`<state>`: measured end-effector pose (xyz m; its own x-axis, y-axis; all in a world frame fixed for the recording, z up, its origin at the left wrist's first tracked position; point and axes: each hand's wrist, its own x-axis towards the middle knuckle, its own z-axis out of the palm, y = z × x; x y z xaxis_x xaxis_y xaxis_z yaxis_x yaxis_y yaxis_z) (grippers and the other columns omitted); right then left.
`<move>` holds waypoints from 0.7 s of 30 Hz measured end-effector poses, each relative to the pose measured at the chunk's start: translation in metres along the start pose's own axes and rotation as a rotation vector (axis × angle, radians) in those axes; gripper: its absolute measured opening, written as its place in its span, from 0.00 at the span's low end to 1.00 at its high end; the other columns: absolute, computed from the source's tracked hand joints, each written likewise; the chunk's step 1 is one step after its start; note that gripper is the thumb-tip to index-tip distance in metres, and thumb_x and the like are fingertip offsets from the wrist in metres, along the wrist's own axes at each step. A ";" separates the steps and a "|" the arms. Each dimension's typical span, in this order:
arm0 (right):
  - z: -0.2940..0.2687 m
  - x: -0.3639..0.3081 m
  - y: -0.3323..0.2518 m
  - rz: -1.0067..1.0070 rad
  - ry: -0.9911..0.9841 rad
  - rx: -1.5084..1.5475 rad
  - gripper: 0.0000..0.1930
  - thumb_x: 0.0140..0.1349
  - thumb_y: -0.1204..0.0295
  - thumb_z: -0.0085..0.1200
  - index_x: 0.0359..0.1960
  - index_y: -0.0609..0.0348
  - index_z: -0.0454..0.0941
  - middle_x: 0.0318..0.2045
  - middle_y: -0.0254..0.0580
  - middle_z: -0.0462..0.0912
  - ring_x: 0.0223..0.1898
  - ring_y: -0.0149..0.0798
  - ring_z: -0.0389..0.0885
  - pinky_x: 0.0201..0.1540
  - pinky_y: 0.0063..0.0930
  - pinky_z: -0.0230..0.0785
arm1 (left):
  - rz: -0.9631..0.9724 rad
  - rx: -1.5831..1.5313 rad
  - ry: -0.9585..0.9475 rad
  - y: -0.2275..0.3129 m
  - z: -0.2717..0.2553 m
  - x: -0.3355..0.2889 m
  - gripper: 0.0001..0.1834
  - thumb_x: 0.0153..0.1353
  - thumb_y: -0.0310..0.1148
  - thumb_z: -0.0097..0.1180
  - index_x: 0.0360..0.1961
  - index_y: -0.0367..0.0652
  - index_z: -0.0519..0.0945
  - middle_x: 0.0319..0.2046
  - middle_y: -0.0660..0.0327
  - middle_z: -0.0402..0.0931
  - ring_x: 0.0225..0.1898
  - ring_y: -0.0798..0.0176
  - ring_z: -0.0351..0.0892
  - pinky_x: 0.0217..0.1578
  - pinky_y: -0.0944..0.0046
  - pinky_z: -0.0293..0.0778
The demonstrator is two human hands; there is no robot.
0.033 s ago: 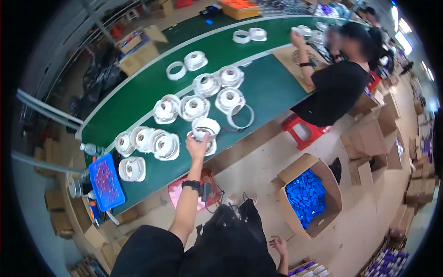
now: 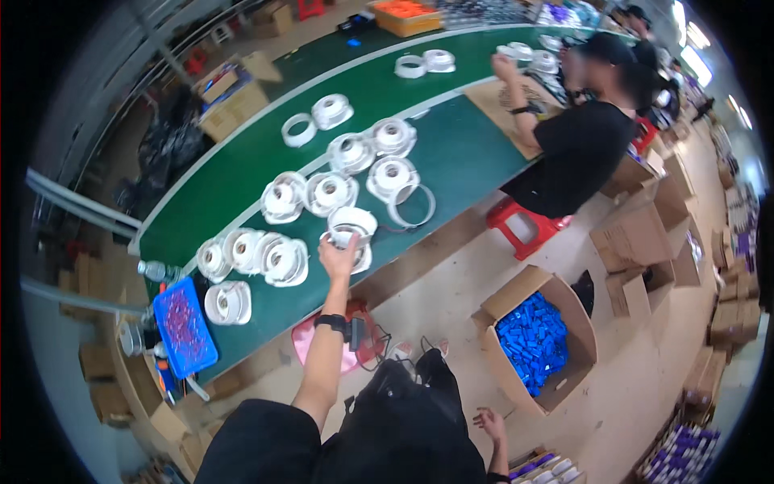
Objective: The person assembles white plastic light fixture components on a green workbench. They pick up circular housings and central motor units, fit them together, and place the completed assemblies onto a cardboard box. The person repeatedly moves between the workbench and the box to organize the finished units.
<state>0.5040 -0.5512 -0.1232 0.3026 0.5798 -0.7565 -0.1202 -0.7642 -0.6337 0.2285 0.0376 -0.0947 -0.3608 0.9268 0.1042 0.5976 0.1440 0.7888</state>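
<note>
— Left hand (image 2: 339,256)?
— Mine; closed around a white round housing (image 2: 351,224) at the near edge of the green surface (image 2: 451,153), beside a loose white ring (image 2: 411,207).
— Right hand (image 2: 489,423)?
— Down by my lap; fingers spread, holding nothing.

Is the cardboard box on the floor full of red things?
No, the open cardboard box on the floor holds a heap of blue items, not red ones.
</note>
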 end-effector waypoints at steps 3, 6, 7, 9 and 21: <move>-0.028 0.011 -0.013 -0.096 0.098 0.001 0.13 0.69 0.70 0.45 0.50 0.62 0.77 0.33 0.44 0.85 0.31 0.34 0.84 0.33 0.26 0.74 | 0.009 0.157 -0.054 0.019 0.014 0.007 0.44 0.41 0.57 0.73 0.50 0.31 0.77 0.48 0.42 0.76 0.51 0.43 0.75 0.54 0.49 0.70; -0.039 -0.001 -0.037 -0.106 0.229 0.078 0.13 0.68 0.72 0.45 0.49 0.65 0.77 0.30 0.45 0.84 0.28 0.33 0.83 0.31 0.25 0.73 | -0.040 0.210 -0.110 0.033 0.021 0.009 0.48 0.42 0.63 0.69 0.54 0.33 0.74 0.51 0.44 0.72 0.57 0.43 0.69 0.60 0.46 0.63; -0.038 -0.006 -0.029 -0.101 0.261 0.105 0.13 0.68 0.72 0.45 0.49 0.65 0.77 0.30 0.45 0.84 0.28 0.33 0.83 0.31 0.25 0.73 | -0.049 0.242 -0.115 0.038 0.024 0.008 0.49 0.41 0.64 0.69 0.55 0.34 0.72 0.53 0.44 0.70 0.58 0.43 0.68 0.61 0.47 0.62; -0.035 -0.014 -0.014 -0.095 0.314 0.158 0.13 0.68 0.73 0.44 0.49 0.65 0.77 0.30 0.46 0.84 0.28 0.33 0.83 0.30 0.25 0.73 | -0.041 0.263 -0.133 0.051 0.026 0.007 0.52 0.41 0.63 0.70 0.57 0.33 0.70 0.55 0.42 0.68 0.58 0.43 0.68 0.61 0.47 0.61; 0.099 -0.171 0.135 0.302 0.464 0.369 0.13 0.69 0.69 0.45 0.49 0.60 0.76 0.31 0.48 0.85 0.30 0.38 0.85 0.30 0.30 0.77 | 0.130 -0.086 -0.336 -0.016 -0.032 -0.025 0.42 0.48 0.41 0.72 0.58 0.29 0.66 0.53 0.42 0.68 0.55 0.46 0.69 0.58 0.50 0.65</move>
<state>0.3423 -0.7255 -0.0961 0.5704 0.1109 -0.8139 -0.5542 -0.6794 -0.4810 0.2049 0.0013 -0.0906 -0.0219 0.9997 0.0135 0.5552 0.0009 0.8317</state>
